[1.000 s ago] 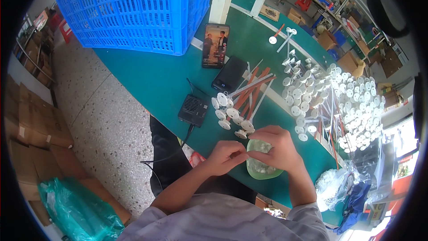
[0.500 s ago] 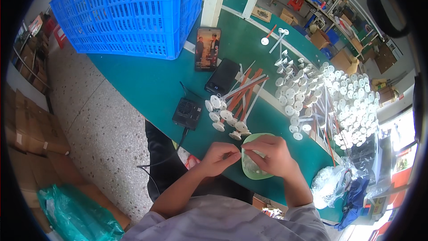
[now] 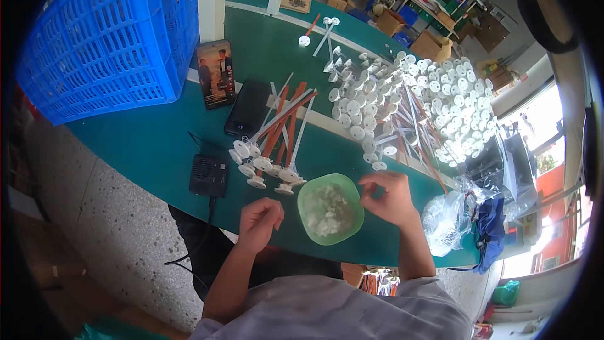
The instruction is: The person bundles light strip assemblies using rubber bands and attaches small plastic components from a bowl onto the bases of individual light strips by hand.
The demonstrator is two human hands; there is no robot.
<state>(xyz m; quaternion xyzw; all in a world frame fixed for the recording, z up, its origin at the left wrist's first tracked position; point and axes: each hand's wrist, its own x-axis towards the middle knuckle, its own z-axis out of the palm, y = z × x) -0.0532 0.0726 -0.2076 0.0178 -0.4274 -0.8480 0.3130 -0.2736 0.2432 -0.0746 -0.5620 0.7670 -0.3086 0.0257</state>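
A light green bowl (image 3: 356, 223) with small white pieces inside stands at the table's near edge, between my hands. My left hand (image 3: 258, 223) is left of the bowl and apart from it, its fingers curled and pressed together. Close to the bowl's right rim, my right hand (image 3: 388, 198) has its thumb and forefinger brought together. Anything held in either hand is too small or hidden to make out. Just beyond the bowl lies a bundle of red-brown and white strips (image 3: 275, 131) with round white ends (image 3: 262, 164) facing me.
Farther right, many white discs on strips (image 3: 456, 97) are heaped. On the left are a small black box (image 3: 207, 175) with a cable, a black rectangular device (image 3: 247, 108), a phone (image 3: 215, 74) and a blue crate (image 3: 107, 44). Clear plastic bags (image 3: 445, 217) lie at right.
My hands have moved apart from above the bowl, and its inside now shows. The view has shifted, so the table's things appear farther left in the picture.
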